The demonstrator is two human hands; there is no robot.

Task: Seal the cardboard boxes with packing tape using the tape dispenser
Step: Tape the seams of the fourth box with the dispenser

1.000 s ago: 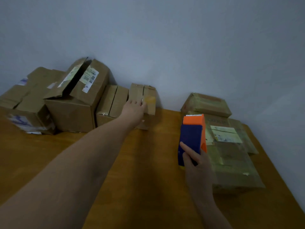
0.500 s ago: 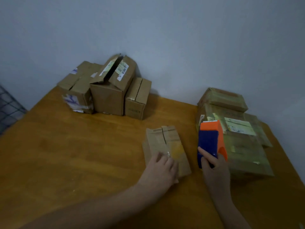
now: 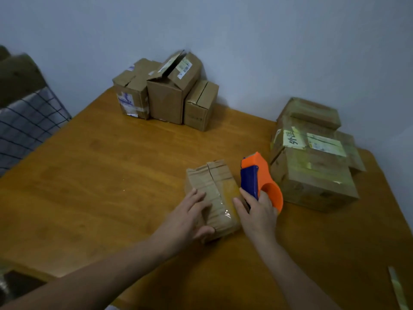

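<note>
Head view: left hand [image 3: 190, 217] lies flat on the small box [image 3: 214, 184], fingers spread over the left flap and thumb at the near end, probably pinning it so it won't slide when tape is pulled. Right hand [image 3: 257, 214] is wrapped around the blue handle of the tape dispenser [image 3: 260, 177], which stands nose-up just beside the box's right edge and is not yet on the seam. The box sits mid-table [image 3: 111, 175], close to the person, with its centre seam running away from the camera, likely lined up for a straight pull. Glossy film covers the near half of the top and the far part of the seam looks split. Untaped boxes [image 3: 166, 95] stand against the wall, well apart, one with its flaps up. The taped stack [image 3: 312, 166] sits to the right of the dispenser, probably the finished pile. The tape roll and blade are hidden by the orange shell and the hand, so I can't tell whether a tape tail is out. The box's near end is covered by the left hand. Checked fabric [image 3: 29, 121] and a dark shape at far left are cut off. A pale strip [image 3: 397, 287] at bottom right is cut off and unclear.
</note>
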